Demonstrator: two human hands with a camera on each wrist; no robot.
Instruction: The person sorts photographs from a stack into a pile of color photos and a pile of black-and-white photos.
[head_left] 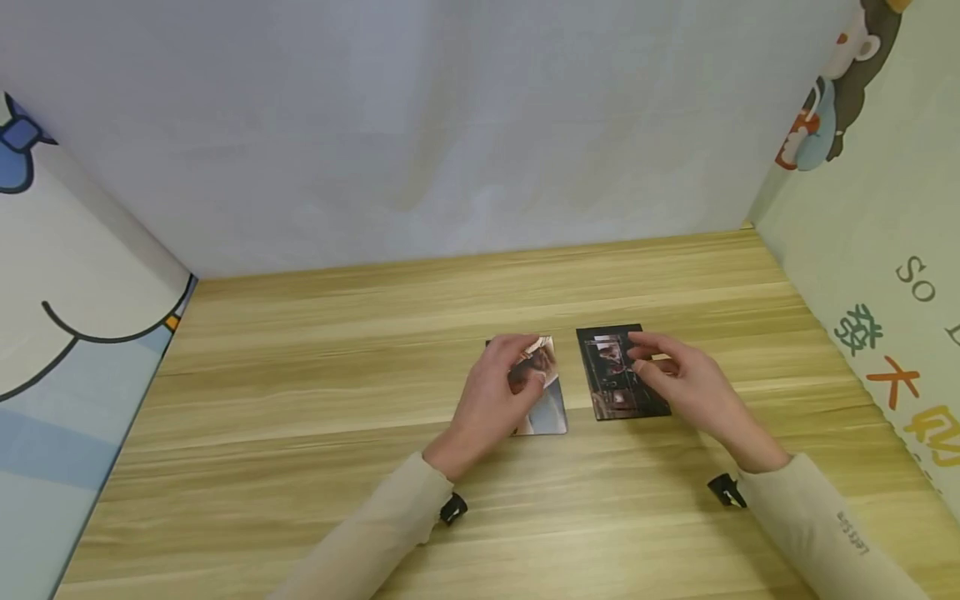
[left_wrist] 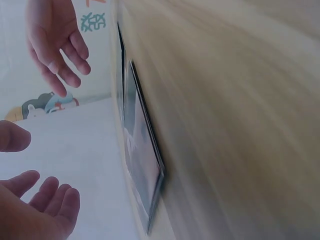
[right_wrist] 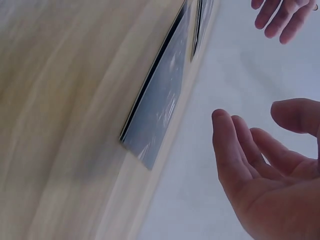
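Here, two thin glossy photo cards lie flat, side by side, on the pale wooden worktop [head_left: 315, 400]. The left hand [head_left: 491, 400] hovers over the lighter card [head_left: 546, 408], the right hand [head_left: 686, 383] over the dark card [head_left: 611, 375], fingers relaxed, holding nothing. The cards look light, slippery and bendable; best lifted by an edge.

Wooden table [head_left: 300, 467], white backdrop [head_left: 420, 125], cartoon-printed side panels [head_left: 870, 250]

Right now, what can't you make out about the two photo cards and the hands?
- Left photo card: head view, the left hand covers much of it.
- Dark photo card: print too small to read; right hand overlaps its edge.
- Wrist views: cards edge-on, table blurred.
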